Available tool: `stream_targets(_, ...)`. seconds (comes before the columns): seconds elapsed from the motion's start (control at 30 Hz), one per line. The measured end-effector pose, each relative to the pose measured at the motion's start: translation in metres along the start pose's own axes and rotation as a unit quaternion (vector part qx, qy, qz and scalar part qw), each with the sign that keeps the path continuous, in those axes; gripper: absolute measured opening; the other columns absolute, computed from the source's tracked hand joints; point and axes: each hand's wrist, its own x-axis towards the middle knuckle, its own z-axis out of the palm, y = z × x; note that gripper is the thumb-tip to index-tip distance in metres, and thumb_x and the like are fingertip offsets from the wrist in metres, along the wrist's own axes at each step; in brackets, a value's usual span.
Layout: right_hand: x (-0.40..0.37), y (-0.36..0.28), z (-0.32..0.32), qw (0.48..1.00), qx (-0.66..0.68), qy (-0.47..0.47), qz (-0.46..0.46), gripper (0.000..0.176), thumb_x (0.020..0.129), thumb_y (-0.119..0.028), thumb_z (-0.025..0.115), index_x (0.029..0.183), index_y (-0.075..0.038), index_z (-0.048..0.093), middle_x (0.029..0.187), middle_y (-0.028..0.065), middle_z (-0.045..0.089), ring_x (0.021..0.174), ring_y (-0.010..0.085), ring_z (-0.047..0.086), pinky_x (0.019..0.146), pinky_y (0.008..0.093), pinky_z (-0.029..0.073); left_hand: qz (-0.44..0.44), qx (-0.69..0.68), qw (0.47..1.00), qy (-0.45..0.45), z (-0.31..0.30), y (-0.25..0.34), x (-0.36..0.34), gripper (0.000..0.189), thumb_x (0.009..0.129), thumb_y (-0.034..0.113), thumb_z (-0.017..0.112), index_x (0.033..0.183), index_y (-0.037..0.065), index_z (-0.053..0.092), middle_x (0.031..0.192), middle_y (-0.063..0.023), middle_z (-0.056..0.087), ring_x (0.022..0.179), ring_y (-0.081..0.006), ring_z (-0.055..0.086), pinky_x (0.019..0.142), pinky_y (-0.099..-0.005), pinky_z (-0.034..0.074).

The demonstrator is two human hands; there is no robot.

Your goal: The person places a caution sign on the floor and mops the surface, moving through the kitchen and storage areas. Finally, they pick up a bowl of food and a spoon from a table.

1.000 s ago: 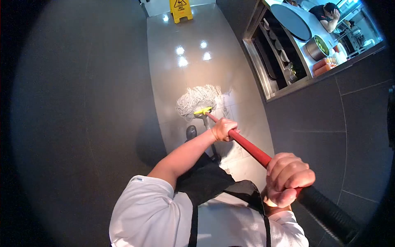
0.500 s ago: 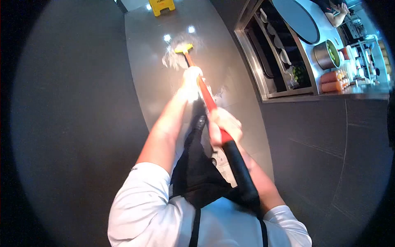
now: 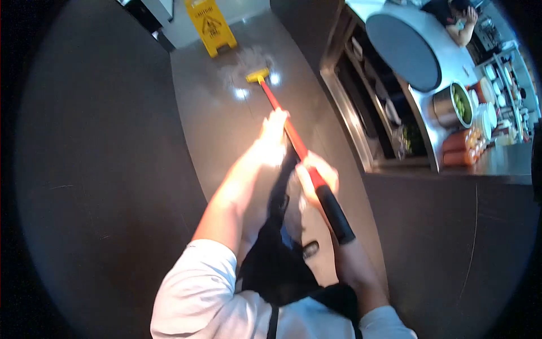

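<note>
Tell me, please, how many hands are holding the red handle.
2: the left hand on the red handle, nearer the yellow clamp, and the right hand farther back, next to the black grip.

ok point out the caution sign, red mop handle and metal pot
Caution sign [image 3: 211,29], head view: front panel
Red mop handle [image 3: 294,138], head view: middle of shaft
Metal pot [image 3: 444,107], head view: outer side wall

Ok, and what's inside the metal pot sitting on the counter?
Green pieces show through the open top of the metal pot on the counter. I can't tell what they are. The pot's wall hides anything lower down.
</note>
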Motion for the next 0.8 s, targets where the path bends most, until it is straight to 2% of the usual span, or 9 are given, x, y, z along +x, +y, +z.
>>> stream_targets(0.07,0.014,-0.038,-0.03,0.995,-0.008,-0.093,0.03,0.014,0.078,0.006,0.072,0.08,0.0,0.059,0.072,0.0133,0.061,0.071,0.0242,0.066,0.078,0.035,0.054,0.045,0.05,0.997,0.036,-0.019,0.041,-0.007,0.034,0.073,0.023,0.073,0.102,0.011,0.061,0.115,-0.0147,0.061,0.116,-0.0336,0.056,0.092,-0.0471,0.047)
stream_targets(0.13,0.009,-0.072,-0.049,0.992,-0.028,-0.107,0.061,0.016,0.08,0.001,0.071,0.077,-0.003,0.056,0.07,0.007,0.061,0.068,0.0185,0.062,0.097,0.0431,0.049,0.04,0.0,0.999,0.012,-0.036,0.08,-0.015,0.029,0.072,0.021,0.072,0.097,0.011,0.06,0.107,-0.0128,0.062,0.108,-0.0333,0.058,0.087,-0.0472,0.047)
stream_targets(0.27,-0.022,-0.127,-0.103,0.993,-0.039,-0.102,0.043,0.016,0.078,0.001,0.071,0.076,-0.003,0.056,0.068,0.0081,0.06,0.067,0.0193,0.062,0.093,0.0412,0.051,0.1,-0.039,0.994,-0.004,-0.036,0.151,-0.056,0.025,0.067,0.019,0.073,0.083,0.014,0.055,0.084,-0.0064,0.058,0.086,-0.0317,0.059,0.074,-0.0476,0.048)
stream_targets(0.4,-0.053,-0.196,-0.188,0.991,-0.047,-0.121,0.022,0.015,0.077,0.004,0.07,0.076,-0.001,0.056,0.069,0.0096,0.06,0.067,0.0216,0.062,0.08,0.0363,0.052,0.14,-0.12,0.982,0.039,-0.023,0.252,-0.118,0.033,0.062,0.024,0.08,0.074,0.01,0.054,0.072,-0.0096,0.056,0.076,-0.0328,0.059,0.068,-0.045,0.048)
stream_targets(0.43,-0.054,-0.221,-0.211,0.991,-0.046,-0.129,0.01,0.014,0.077,0.004,0.069,0.076,-0.001,0.055,0.069,0.0101,0.06,0.066,0.0221,0.06,0.073,0.0349,0.051,0.133,-0.122,0.983,0.033,-0.023,0.282,-0.133,0.038,0.059,0.028,0.083,0.072,0.008,0.053,0.07,-0.0115,0.056,0.072,-0.0349,0.059,0.066,-0.0451,0.049)
stream_targets(0.47,-0.054,-0.248,-0.235,0.99,-0.045,-0.133,0.008,0.014,0.078,0.003,0.067,0.075,-0.001,0.054,0.068,0.01,0.059,0.064,0.0216,0.058,0.068,0.0324,0.05,0.137,-0.156,0.978,0.017,-0.026,0.315,-0.146,0.041,0.062,0.033,0.084,0.068,0.008,0.053,0.068,-0.0127,0.058,0.069,-0.0361,0.061,0.062,-0.0457,0.05)
stream_targets(0.53,-0.056,-0.295,-0.278,0.988,-0.044,-0.145,0.013,0.015,0.081,-0.001,0.065,0.073,-0.001,0.052,0.067,0.0099,0.058,0.062,0.0205,0.057,0.066,0.0308,0.048,0.158,-0.197,0.966,-0.055,-0.038,0.374,-0.169,0.039,0.07,0.031,0.083,0.067,0.008,0.051,0.063,-0.0121,0.054,0.063,-0.0359,0.059,0.057,-0.0435,0.047)
stream_targets(0.67,-0.064,-0.343,-0.323,0.99,0.07,-0.097,-0.072,0.032,0.092,-0.024,0.066,0.069,-0.008,0.05,0.06,0.0031,0.056,0.052,0.0143,0.055,0.059,0.0303,0.051,0.204,-0.34,0.907,-0.142,-0.015,0.445,-0.208,0.04,0.077,0.029,0.08,0.063,0.008,0.048,0.055,-0.0113,0.05,0.053,-0.0348,0.056,0.05,-0.0402,0.043)
stream_targets(0.8,-0.068,-0.348,-0.343,0.991,0.044,-0.108,-0.072,0.039,0.096,-0.038,0.062,0.07,-0.013,0.048,0.054,-0.0022,0.053,0.045,0.0105,0.053,0.052,0.0296,0.052,0.243,-0.381,0.885,-0.114,0.008,0.463,-0.209,0.037,0.078,0.028,0.075,0.062,0.009,0.048,0.057,-0.0119,0.053,0.056,-0.0358,0.058,0.051,-0.044,0.044)
